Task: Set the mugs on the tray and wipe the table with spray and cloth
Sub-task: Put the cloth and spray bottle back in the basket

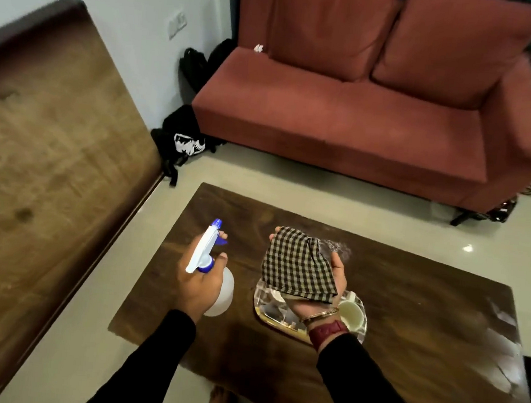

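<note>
My left hand [197, 283] grips a white spray bottle [220, 293] with a blue nozzle, held above the left part of the dark wooden table [408, 310], nozzle pointing away from me. My right hand [316, 299], palm up, holds a folded black-and-beige checked cloth [297, 263] over the tray. The clear gold-rimmed tray [268, 317] sits on the table under that hand. A white mug [351, 315] stands on its right side; another mug [277, 295] is mostly hidden beneath the cloth. A patch of spray droplets [338, 248] glistens on the table beyond the cloth.
A red sofa [377, 114] stands beyond the table across a strip of pale floor. A large wooden surface [47, 150] runs along the left. Black bags [186, 136] lie by the wall near the sofa's left end. My bare foot [219, 401] shows below the table's near edge.
</note>
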Action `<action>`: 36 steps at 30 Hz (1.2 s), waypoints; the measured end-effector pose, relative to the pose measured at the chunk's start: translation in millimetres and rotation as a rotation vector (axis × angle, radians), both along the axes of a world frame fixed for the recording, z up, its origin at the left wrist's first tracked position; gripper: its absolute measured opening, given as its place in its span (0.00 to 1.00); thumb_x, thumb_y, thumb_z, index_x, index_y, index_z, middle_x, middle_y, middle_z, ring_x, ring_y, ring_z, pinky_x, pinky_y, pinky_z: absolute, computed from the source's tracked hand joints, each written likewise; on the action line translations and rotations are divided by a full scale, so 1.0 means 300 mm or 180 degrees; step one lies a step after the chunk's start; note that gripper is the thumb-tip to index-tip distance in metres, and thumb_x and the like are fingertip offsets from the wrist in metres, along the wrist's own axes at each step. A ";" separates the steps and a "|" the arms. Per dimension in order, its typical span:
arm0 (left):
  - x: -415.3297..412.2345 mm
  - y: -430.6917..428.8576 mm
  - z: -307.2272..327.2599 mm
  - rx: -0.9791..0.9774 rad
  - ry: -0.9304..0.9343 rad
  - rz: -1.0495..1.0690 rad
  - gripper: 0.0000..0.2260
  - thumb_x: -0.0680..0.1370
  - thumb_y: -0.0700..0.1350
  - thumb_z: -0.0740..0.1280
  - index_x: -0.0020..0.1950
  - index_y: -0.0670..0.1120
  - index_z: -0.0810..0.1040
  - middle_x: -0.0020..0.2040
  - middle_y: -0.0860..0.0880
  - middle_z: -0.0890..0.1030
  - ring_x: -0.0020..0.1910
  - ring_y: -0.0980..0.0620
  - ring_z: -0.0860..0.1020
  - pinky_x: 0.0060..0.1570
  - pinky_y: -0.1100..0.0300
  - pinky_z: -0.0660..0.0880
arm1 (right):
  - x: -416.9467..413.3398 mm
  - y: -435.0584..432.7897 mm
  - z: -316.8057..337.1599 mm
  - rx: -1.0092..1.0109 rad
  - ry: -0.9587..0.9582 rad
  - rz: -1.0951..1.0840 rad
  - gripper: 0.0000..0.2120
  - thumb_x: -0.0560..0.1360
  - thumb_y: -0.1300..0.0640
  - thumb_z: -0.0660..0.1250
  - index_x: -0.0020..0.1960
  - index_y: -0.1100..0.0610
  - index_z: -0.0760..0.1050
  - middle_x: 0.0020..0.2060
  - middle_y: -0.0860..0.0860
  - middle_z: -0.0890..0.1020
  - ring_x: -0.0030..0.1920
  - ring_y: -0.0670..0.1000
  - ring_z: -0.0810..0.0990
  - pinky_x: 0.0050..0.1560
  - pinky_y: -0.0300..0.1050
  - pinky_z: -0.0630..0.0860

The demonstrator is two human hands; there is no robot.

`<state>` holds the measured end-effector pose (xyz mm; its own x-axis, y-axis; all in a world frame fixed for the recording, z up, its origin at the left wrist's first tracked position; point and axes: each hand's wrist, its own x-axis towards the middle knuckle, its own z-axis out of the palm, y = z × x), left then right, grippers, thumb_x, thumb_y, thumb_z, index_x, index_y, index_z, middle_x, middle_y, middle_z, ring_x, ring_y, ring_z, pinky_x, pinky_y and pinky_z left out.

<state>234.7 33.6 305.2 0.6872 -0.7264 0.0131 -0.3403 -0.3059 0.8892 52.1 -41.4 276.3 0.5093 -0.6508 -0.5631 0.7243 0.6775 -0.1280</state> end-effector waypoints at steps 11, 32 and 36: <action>-0.139 -0.078 0.161 0.0004 0.0290 -0.0130 0.27 0.76 0.40 0.75 0.74 0.43 0.70 0.62 0.48 0.77 0.61 0.50 0.77 0.62 0.60 0.72 | -0.154 -0.018 0.140 0.0114 0.0250 -0.0337 0.32 0.78 0.34 0.59 0.57 0.61 0.85 0.55 0.62 0.85 0.58 0.63 0.80 0.78 0.60 0.63; -0.744 -0.232 0.156 -0.0705 0.0001 -0.1660 0.21 0.74 0.29 0.73 0.66 0.38 0.77 0.54 0.48 0.79 0.53 0.50 0.78 0.54 0.80 0.72 | -0.846 0.008 0.212 -0.0487 0.0252 -0.1332 0.42 0.73 0.33 0.62 0.79 0.58 0.68 0.76 0.63 0.72 0.77 0.63 0.69 0.77 0.63 0.65; -1.087 -0.231 0.136 -0.0782 0.0024 -0.1887 0.19 0.74 0.29 0.70 0.63 0.44 0.78 0.53 0.47 0.81 0.51 0.52 0.78 0.52 0.73 0.74 | -1.191 0.025 0.184 -0.0562 0.0251 -0.1450 0.45 0.69 0.37 0.70 0.80 0.57 0.67 0.77 0.62 0.71 0.78 0.64 0.68 0.77 0.65 0.63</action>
